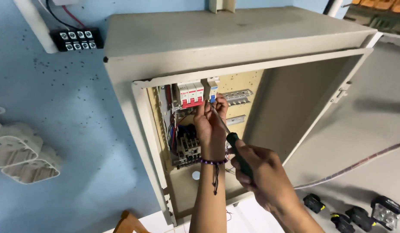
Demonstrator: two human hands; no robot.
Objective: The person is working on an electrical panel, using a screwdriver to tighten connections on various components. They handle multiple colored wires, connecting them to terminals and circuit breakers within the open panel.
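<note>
**Screwdriver at the breaker row**

At the centre of the frame, the left hand (211,125) reached into the open cabinet (295,108), its fingers pinched at the underside of a small breaker (213,88) beside the red-and-white breakers (190,95). The right hand (262,174), lower and right of centre, was closed around the dark handle of a screwdriver (234,149), whose shaft slanted up to the left fingertips. A contactor (188,149) sat below. A terminal block (77,39) hung at upper left.
</note>
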